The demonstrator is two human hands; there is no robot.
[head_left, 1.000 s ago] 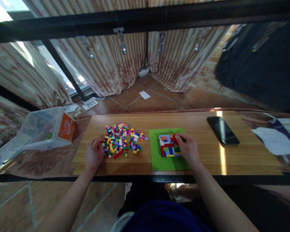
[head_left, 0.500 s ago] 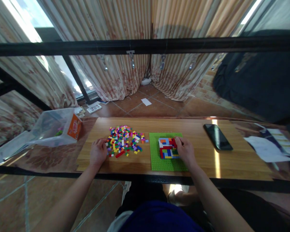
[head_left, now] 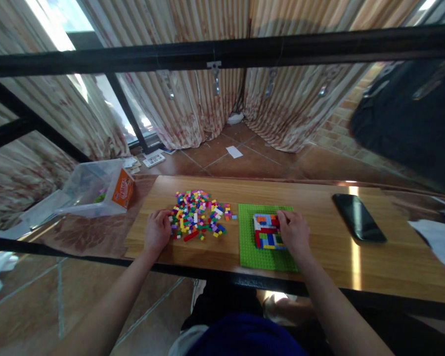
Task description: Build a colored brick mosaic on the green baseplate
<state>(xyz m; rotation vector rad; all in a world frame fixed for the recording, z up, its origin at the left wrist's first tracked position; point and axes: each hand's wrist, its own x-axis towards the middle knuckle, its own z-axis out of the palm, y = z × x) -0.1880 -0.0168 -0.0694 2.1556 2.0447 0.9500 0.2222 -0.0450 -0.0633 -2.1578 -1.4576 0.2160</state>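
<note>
A green baseplate (head_left: 246, 247) lies on the wooden tabletop, bearing a low build of toy bricks (head_left: 267, 231) in red, blue, yellow, white and orange. Over the right side of that build is my right hand (head_left: 295, 232), its thumb and fingers pinched at the build's upper right corner and hiding that part. To the left, a loose heap of small colourful bricks (head_left: 196, 215) is spread on the wood. My left hand (head_left: 157, 230) rests at the heap's left edge with its fingers curled in; whatever they may hold is hidden.
A black phone (head_left: 359, 217) lies right of the baseplate. On the far left stands a clear plastic box (head_left: 92, 190) with an orange label. White paper (head_left: 437, 242) is at the right end. A dark metal rail (head_left: 207, 55) crosses beyond the table, before curtains (head_left: 193, 113).
My view has shifted, so the table and everything on it sit further right or lower. Both hands keep nearly the same places beside the heap and on the build.
</note>
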